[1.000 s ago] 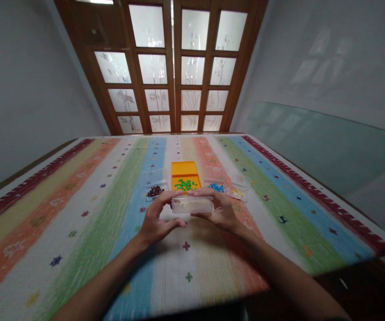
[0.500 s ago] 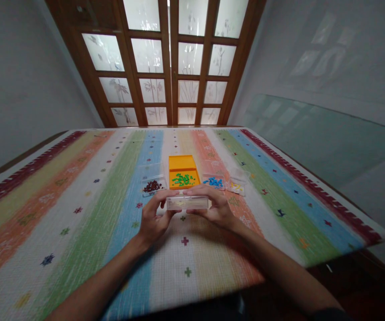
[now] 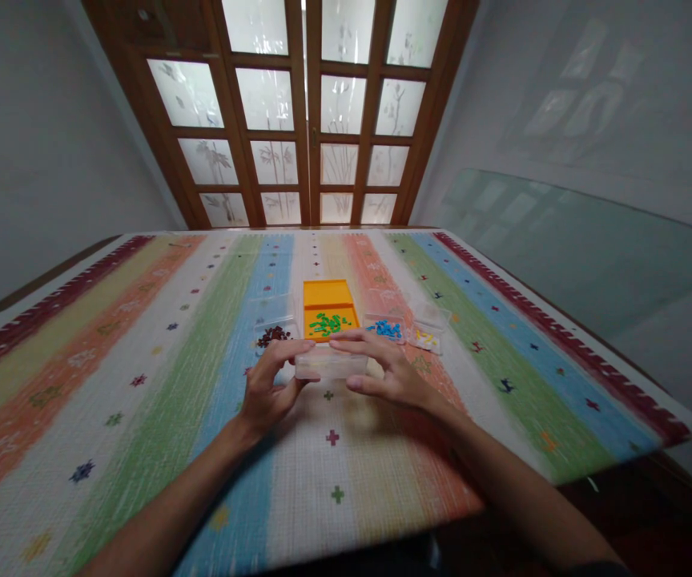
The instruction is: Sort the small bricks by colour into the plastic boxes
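A small clear plastic box [image 3: 331, 367] is held between my two hands, its long side facing me. My left hand [image 3: 271, 385] grips its left end, thumb below and fingers on top. At the other end my right hand [image 3: 388, 373] pinches the box the same way, fingers over the top edge and thumb against the front. Just beyond stands an open yellow box [image 3: 327, 293] with small green pieces [image 3: 329, 324] in it. Whether the clear box contains anything, I cannot make out.
Left of the yellow box, an open clear box holds dark brown pieces [image 3: 274, 336]. To its right are clear boxes with blue pieces [image 3: 385, 329] and yellow-and-white pieces [image 3: 426, 338]. A striped cloth [image 3: 159, 417] covers the table; wooden glass-paned doors [image 3: 308, 160] stand behind.
The clear box has tilted and moved slightly left, showing a paler face. My right thumb has moved from under the box to its front.
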The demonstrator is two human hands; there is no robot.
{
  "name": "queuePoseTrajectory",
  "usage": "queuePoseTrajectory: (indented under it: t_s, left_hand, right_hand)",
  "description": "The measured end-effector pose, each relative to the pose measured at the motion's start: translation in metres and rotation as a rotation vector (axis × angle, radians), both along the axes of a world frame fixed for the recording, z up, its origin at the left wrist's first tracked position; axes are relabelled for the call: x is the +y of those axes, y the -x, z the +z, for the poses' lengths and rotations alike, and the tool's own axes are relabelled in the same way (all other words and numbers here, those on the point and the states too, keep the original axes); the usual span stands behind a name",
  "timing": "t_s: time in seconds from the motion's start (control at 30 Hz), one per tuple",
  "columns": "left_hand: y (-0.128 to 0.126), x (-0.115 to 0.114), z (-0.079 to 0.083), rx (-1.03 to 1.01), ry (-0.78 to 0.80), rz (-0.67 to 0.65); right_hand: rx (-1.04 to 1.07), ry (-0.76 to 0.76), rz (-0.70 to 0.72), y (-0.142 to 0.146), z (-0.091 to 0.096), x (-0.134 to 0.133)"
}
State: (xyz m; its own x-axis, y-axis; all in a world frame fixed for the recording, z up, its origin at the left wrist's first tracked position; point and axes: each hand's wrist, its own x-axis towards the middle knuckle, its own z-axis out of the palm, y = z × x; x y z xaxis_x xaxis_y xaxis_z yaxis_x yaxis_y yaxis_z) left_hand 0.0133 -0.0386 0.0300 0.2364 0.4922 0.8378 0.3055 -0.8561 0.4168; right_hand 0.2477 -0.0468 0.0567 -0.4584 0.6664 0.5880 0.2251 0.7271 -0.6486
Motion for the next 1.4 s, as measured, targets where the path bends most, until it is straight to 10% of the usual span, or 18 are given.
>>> queuePoseTrajectory:
  t_s: [0.23,0.47,0.83,1.4]
  left_hand:
    - [0.049,0.028,0.019,0.332,-0.094,0.163]
    - [0.099,0.062,-0.012,0.359,0.285,0.309]
    - [0.096,0.068,-0.03,0.296,0.555,0.217]
    - [0.085,0.057,0.003,-0.05,0.492,0.237]
  right_hand:
    - [-0.093,-0.078,-0.06,-0.01,-0.007,0.003]
    - [-0.262,-0.045,0.001,-0.01,-0.026,0.005]
    - [-0.424,0.098,0.07,-0.022,-0.03,0.014]
    - [-0.268,-0.095,-0.145,-0.029,-0.021,0.021]
